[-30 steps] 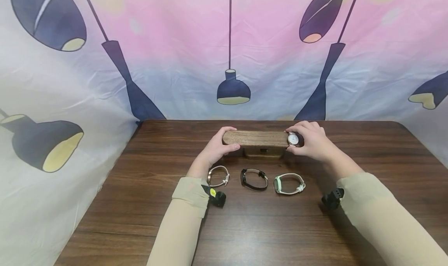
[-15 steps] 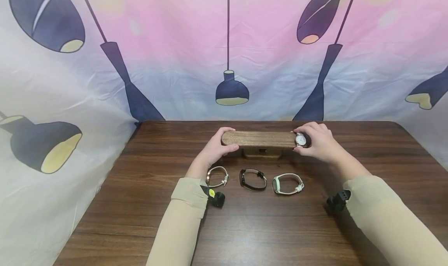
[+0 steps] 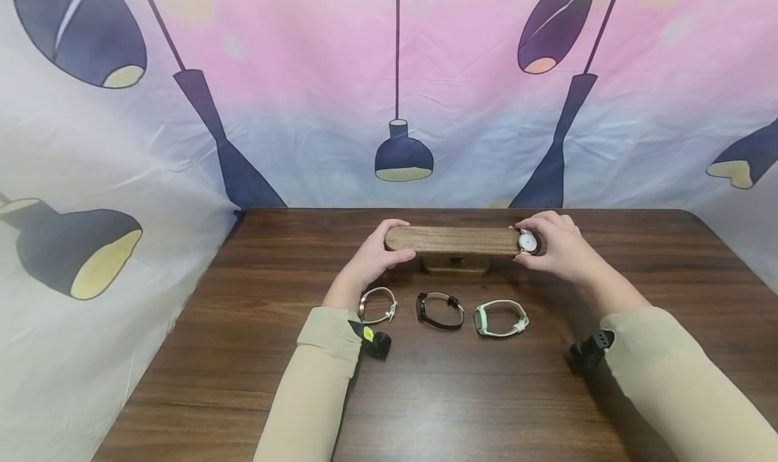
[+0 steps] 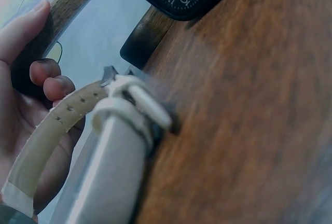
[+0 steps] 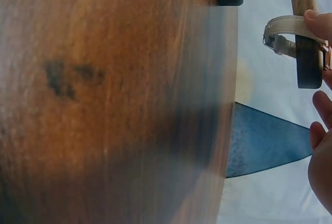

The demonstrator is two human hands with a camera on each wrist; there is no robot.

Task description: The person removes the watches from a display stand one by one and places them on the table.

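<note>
A wooden watch stand (image 3: 452, 240), a rounded bar on a base (image 3: 456, 266), stands near the table's far edge. My left hand (image 3: 369, 258) grips the bar's left end, thumb in front and fingers behind. At the other end my right hand (image 3: 562, 247) pinches a white-faced watch (image 3: 528, 242) between thumb and fingers. In the right wrist view its pale strap (image 5: 290, 25) loops round the bar, with the dark bar end (image 5: 309, 76) protruding past it. On the table before the stand lie a white-strapped watch (image 3: 362, 308), a black watch (image 3: 421, 307) and a mint-green watch (image 3: 481, 321).
The brown wooden table (image 3: 437, 408) reaches back to a hanging cloth (image 3: 316, 138) printed with lamps. The watches form a row close to the left forearm. Small black cameras (image 3: 380, 346) are strapped at both sleeve cuffs.
My right hand has moved to the right with the white-faced watch, sliding it along the bar to its right end. The left hand and the row of watches stay put.
</note>
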